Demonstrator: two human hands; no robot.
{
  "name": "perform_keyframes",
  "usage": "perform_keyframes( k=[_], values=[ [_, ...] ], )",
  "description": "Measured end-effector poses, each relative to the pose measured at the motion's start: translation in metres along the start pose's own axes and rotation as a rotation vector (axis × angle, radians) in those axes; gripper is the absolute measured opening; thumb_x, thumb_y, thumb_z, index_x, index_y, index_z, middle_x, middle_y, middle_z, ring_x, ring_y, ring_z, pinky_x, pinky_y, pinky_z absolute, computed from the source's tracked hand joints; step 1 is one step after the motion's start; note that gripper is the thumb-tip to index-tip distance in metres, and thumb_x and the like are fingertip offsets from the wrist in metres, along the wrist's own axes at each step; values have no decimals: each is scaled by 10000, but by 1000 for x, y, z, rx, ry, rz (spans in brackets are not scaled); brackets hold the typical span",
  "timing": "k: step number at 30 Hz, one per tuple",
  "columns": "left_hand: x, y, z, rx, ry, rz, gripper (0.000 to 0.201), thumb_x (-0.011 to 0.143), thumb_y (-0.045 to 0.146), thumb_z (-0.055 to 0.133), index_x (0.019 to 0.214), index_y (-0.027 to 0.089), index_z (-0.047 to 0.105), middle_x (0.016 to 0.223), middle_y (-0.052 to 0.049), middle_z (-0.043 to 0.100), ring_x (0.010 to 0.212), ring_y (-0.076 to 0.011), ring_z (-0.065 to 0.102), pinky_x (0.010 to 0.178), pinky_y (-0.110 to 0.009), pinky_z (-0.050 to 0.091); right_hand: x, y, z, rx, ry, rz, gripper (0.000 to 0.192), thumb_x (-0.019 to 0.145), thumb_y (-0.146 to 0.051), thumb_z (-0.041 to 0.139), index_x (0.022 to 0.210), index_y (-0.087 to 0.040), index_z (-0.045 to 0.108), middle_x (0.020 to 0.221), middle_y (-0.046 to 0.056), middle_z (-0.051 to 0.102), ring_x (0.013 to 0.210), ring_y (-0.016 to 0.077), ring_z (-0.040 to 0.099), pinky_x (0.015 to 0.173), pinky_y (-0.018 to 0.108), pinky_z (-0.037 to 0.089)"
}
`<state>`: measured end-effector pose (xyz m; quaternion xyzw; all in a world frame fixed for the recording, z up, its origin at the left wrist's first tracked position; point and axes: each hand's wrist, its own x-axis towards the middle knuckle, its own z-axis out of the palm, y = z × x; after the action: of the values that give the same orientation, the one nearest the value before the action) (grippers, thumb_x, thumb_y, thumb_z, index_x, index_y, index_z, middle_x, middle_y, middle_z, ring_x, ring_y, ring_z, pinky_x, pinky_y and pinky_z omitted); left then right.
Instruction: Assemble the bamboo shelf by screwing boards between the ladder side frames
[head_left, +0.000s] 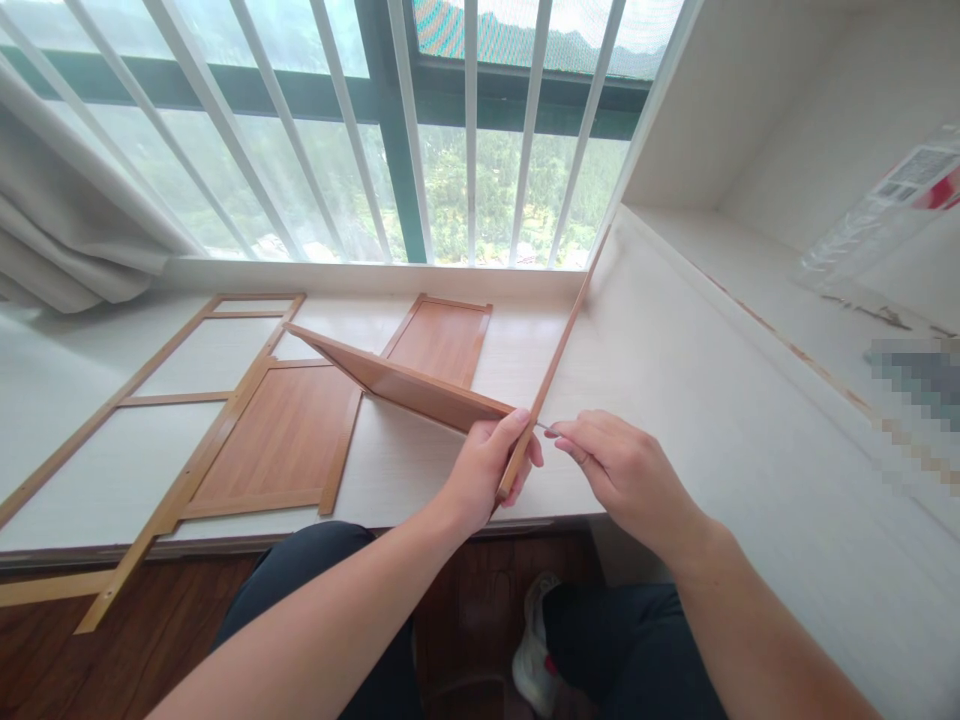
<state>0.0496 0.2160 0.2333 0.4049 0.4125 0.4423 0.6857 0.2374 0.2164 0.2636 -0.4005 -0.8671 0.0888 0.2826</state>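
My left hand (484, 470) is closed around the near part of a long wooden strip (561, 352), where a framed wooden panel (409, 385) meets it. That panel stands tilted on edge above the white ledge, running off to the left. A thin metal rod (544, 428) is pinched in the fingers of my right hand (626, 478); its far end meets the right side of the strip beside my left fingers. Whether the rod's tip sits in a hole is hidden. The strip's far end reaches up toward the window corner.
On the white ledge (420, 470) lie an open wooden frame (225, 400), a panel (277, 430) against it and another panel (442, 335) behind. The frame overhangs the front edge. White bars (471, 150) line the window. Plastic packaging (870, 215) is on the right shelf; a curtain (67, 200) hangs left.
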Motion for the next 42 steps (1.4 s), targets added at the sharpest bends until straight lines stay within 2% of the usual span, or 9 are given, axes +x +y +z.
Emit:
perform_keyframes(
  k=[7,16,21,25,28,30,33,36,42],
  values=[
    [0,-1,0,-7,-13,6,597,919,644,529,626,135,636,354,30,438,269,-69,350,326,-194,209,1,2,-1,-38,-1,-15,231,1063,-266,495,960,-189,686,787,27,630,792,180,591,714,294,431],
    [-2,1,0,-19,-22,15,589,908,638,546,617,134,634,337,24,436,262,-68,328,327,-198,185,2,4,-1,-65,-1,-36,256,1071,-281,475,992,-184,697,793,35,647,792,182,601,720,284,420],
    [-2,0,1,-30,-21,24,585,914,632,552,613,136,632,342,26,437,260,-71,340,325,-200,190,2,1,2,54,15,-11,283,1079,-289,449,975,-190,693,869,48,712,816,172,637,756,277,428],
    [-2,-1,0,-42,-16,30,584,918,628,553,618,133,632,349,26,441,262,-73,349,323,-199,194,1,-5,13,350,1,254,368,1069,-417,450,884,-196,680,743,22,658,668,142,572,670,269,421],
    [-2,-1,1,-59,-1,29,579,915,626,561,609,137,617,354,25,445,264,-75,352,317,-198,202,3,-14,21,845,-23,555,439,1016,-562,500,814,-196,634,511,-59,425,457,95,353,478,228,347],
    [-2,0,1,-58,10,36,589,911,636,563,601,138,609,353,23,447,264,-77,356,309,-197,200,5,-20,23,1211,-63,721,432,963,-591,575,771,-203,590,445,-107,257,398,76,213,386,205,291],
    [-1,-1,2,-44,13,45,604,908,654,558,604,136,617,357,20,456,263,-79,360,300,-197,196,8,-25,18,1569,-137,864,374,910,-512,676,731,-203,566,417,-130,186,376,60,160,341,180,300],
    [-1,-1,3,-40,6,34,605,900,663,556,607,138,624,359,24,456,265,-78,356,298,-198,201,9,-24,12,1670,-148,914,344,904,-453,695,714,-190,580,406,-128,196,360,54,192,340,169,342],
    [-2,0,6,-19,21,28,603,895,666,540,604,144,622,353,26,446,262,-78,349,305,-204,194,8,-22,7,1610,-146,883,357,858,-453,738,689,-181,579,420,-129,203,364,52,243,371,193,430]
  ],
)
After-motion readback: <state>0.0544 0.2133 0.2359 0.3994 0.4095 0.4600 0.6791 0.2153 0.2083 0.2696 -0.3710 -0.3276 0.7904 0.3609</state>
